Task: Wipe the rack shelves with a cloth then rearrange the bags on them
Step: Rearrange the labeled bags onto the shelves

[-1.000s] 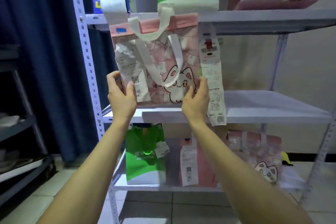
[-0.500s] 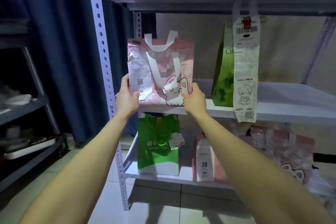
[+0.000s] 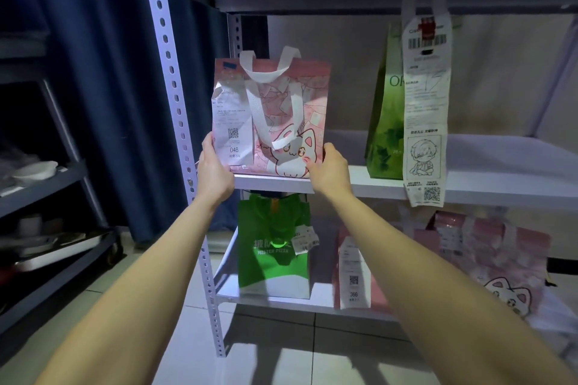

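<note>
A: Where's the pink cat bag [image 3: 281, 109]?

B: Upright, long axis vertical, base at the mid shelf [image 3: 469, 187] front-left edge. We grip its lower corners: left hand [image 3: 214, 170] on the receipt [image 3: 233, 128] side, right hand [image 3: 330, 169] opp. The shelf runs straight ahead of our fingers [image 3: 313, 166]; both hands equally near.

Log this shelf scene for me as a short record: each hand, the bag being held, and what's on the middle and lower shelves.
Left hand: grips the pink cat bag at its lower left edge
Right hand: holds its lower right corner
Pink cat bag: upright, at the front left of the middle shelf
Middle shelf: green bag to the right, long receipt hanging before it
Lower shelf: green pizza bag, another pink bag
</note>
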`<state>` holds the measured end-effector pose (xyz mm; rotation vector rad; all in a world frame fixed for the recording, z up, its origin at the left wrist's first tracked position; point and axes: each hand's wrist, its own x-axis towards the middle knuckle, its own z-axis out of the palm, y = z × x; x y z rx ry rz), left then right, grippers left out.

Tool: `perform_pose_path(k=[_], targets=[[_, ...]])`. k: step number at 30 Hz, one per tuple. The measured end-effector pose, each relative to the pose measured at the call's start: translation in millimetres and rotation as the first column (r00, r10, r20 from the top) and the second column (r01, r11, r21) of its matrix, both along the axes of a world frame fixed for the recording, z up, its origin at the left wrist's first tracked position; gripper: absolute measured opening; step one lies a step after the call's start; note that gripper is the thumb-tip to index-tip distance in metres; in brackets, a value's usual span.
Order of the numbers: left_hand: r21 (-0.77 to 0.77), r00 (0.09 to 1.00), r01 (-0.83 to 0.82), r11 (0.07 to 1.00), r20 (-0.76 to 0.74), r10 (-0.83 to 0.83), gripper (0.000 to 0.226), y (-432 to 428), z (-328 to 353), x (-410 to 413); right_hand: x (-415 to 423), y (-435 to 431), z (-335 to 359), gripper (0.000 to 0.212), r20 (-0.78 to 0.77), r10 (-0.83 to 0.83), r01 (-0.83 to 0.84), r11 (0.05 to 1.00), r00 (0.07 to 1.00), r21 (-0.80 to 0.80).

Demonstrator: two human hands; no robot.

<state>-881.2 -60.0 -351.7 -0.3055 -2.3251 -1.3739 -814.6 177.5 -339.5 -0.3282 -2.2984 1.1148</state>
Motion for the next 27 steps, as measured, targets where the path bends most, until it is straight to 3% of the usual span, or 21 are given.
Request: perform_pose_path(k=[4, 8, 13, 17, 23, 27], targets=[[0.056, 0.999, -0.037, 0.998, -0.003, 0.037, 0.085, -3.0, -9.7, 11.0, 10.2, 6.9, -4.9, 0.019, -0.072, 0.037, -0.040, 0.999, 0.997, -0.028], [0.098, 0.979, -0.134, 0.986, -0.139, 0.147, 0.070, 1.9, -30.2, 36.4, 33.5, 14.2, -19.9, 0.015, -0.227, 0.021, -0.040, 0.996, 0.974, -0.081], [0.076, 0.959, -0.146, 0.986, -0.233, 0.160, 0.048, 32.3, -77.8, 67.6, 79.2, 30.9, -62.6, 0.022, -0.373, -0.035, -0.028, 0.987, 0.927, -0.161], [-0.013, 0.994, -0.019, 1.000, -0.111, 0.018, 0.039, 79.6, -131.7, 89.2, 115.6, 66.3, -123.3, 0.023, -0.230, -0.065, 0.022, 0.982, 0.971, -0.186], [-0.121, 0.977, 0.212, 0.970, 0.036, -0.210, 0.035, 157.6, -212.4, 115.3, 161.5, 145.2, -204.5, 0.018, 0.033, -0.328, 0.329, 0.935, 0.944, -0.134], [-0.115, 0.937, 0.248, 0.962, 0.282, -0.207, 0.059, 189.6, -246.6, 113.5, 176.9, 188.4, -236.0, 0.047, 0.178, -0.475, 0.486, 0.874, 0.862, -0.022]])
